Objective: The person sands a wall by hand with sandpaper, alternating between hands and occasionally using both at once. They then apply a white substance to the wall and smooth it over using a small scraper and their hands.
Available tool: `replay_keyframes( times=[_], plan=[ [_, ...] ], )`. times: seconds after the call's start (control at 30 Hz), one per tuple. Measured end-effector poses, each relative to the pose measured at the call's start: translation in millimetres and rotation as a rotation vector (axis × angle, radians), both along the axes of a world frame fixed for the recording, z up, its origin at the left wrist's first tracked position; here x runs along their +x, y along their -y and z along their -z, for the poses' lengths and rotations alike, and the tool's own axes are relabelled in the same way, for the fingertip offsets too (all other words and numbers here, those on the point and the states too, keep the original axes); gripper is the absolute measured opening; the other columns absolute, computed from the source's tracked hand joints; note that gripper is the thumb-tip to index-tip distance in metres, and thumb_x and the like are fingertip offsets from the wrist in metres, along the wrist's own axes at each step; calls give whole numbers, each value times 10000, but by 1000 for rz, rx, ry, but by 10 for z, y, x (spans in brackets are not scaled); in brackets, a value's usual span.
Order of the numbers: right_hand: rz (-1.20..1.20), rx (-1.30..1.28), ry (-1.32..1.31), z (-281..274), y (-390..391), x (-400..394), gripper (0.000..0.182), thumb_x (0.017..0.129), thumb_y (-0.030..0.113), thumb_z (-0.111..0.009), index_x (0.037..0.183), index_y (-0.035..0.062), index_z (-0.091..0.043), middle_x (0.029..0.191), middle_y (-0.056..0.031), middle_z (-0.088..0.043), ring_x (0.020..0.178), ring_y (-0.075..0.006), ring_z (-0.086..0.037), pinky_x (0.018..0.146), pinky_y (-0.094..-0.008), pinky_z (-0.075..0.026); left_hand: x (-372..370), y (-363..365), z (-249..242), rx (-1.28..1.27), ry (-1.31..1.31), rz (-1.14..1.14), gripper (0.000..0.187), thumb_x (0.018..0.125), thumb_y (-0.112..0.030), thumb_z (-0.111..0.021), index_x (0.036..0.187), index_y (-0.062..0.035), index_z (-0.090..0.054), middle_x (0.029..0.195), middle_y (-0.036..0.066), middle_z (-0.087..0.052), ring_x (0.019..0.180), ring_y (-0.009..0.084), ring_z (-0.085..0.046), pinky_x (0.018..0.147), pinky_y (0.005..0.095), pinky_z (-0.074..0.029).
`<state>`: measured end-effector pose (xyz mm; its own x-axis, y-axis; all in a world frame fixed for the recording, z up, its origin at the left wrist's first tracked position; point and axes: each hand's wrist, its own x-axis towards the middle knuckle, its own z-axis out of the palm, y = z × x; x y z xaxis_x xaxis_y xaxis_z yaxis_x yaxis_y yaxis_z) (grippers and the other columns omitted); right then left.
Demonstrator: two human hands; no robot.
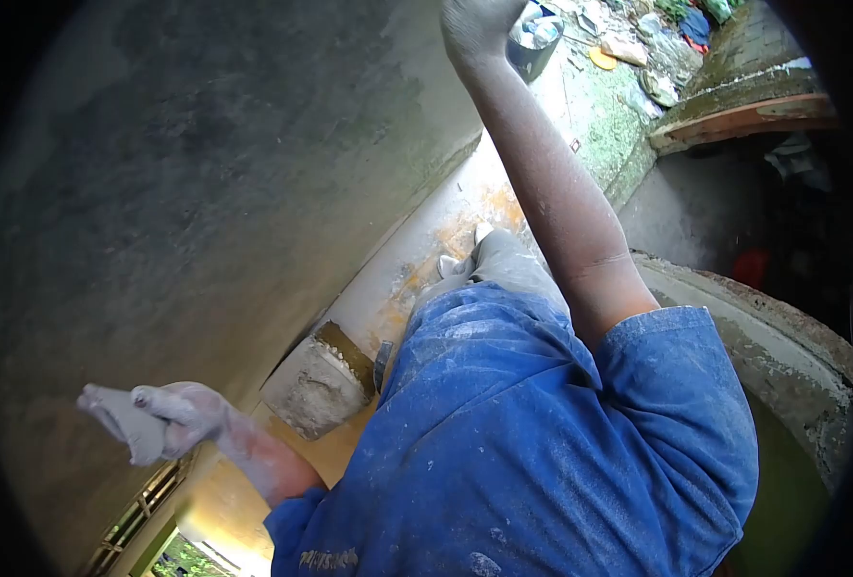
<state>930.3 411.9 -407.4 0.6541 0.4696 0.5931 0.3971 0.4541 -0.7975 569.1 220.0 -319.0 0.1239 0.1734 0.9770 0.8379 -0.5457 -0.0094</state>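
My left hand (181, 413), coated in pale dust, is closed around a grey folded piece (123, 418) with the thumb on top. I cannot tell what material this piece is. It is held up close to the grey plastered wall (196, 212). My right arm stretches away from my body, and my right hand (484, 21) is at the top edge of the view with its fingers cut off. Beside that hand stands a dark bucket (534, 58) with whitish stuff in it.
A dusty, whitish block-shaped container (316, 389) stands at the wall's foot, left of my legs. To my right curves a rough concrete rim (763, 337), with a dark recess behind. Rubble and litter (628, 48) lie past the bucket. A barred opening (138, 510) shows at lower left.
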Motion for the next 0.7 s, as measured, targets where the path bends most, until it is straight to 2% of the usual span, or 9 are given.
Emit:
replay_keyframes(
  times=[0.1,0.23,0.3,0.33,0.4,0.43,0.47,0.57,0.7],
  plan=[
    [55,281,154,56,-94,-70,419,894,21,-500,1312,39,-495,1367,-161,-469,1318,-356,-349,1089,-406,-261,-83,-331,-326,111,-148,73,408,885,-30,-548,1220,174,-436,1273,278,-485,1178,355,-506,1051,446,-364],
    [184,33,190,575,-30,-74,395,902,51,-490,1297,55,-513,1349,-149,-488,1297,-334,-382,1088,-396,-268,-16,-610,-477,198,-228,-26,439,895,-57,-551,1243,176,-419,1290,284,-470,1209,355,-480,1074,453,-330],
    [127,-290,-225,870,29,0,390,921,69,-458,1309,59,-498,1344,-150,-492,1284,-359,-386,1087,-396,-271,28,-636,-518,201,-272,-66,432,901,-69,-550,1240,169,-428,1290,275,-474,1209,348,-481,1077,454,-321],
    [260,-616,-25,944,84,17,393,938,97,-429,1324,35,-466,1350,-157,-485,1262,-361,-411,1085,-389,-275,44,-659,-530,205,-313,-107,424,907,-81,-549,1236,162,-438,1290,266,-479,1209,341,-481,1080,454,-311],
    [95,-120,-181,1045,-11,9,408,923,99,-466,1326,38,-465,1371,-181,-452,1262,-353,-410,1090,-382,-262,99,-716,-528,216,-393,-182,411,918,-104,-547,1229,149,-457,1290,248,-487,1209,328,-482,1086,456,-293],
    [-174,263,-641,893,-80,-159,462,903,106,-527,1357,80,-444,1395,-203,-413,1297,-336,-371,1102,-378,-237,136,-741,-508,224,-429,-221,405,924,-116,-546,1226,142,-467,1290,239,-491,1210,321,-482,1089,457,-284],
    [97,-187,-168,606,154,-181,669,923,93,-525,1478,141,-153,1405,-180,-410,1359,-346,-284,1121,-414,-199,171,-755,-489,229,-466,-261,399,930,-128,-545,1222,136,-476,1290,230,-496,1210,314,-483,1092,457,-274],
    [96,-34,-10,701,102,-288,432,899,36,-542,1318,137,-513,1438,-264,-292,1330,-369,-306,1067,-416,-288,190,-807,-450,241,-399,-267,403,936,-168,-543,1196,137,-499,1281,228,-507,1231,318,-458,1097,473,-248],
    [205,-144,65,1421,-8,-199,410,918,76,-527,1327,93,-489,1411,-266,-320,1316,-372,-329,1045,-426,-325,257,-810,-470,282,-452,-350,393,943,-188,-525,1195,113,-516,1259,228,-525,1228,345,-454,1089,486,-258]
  ],
)
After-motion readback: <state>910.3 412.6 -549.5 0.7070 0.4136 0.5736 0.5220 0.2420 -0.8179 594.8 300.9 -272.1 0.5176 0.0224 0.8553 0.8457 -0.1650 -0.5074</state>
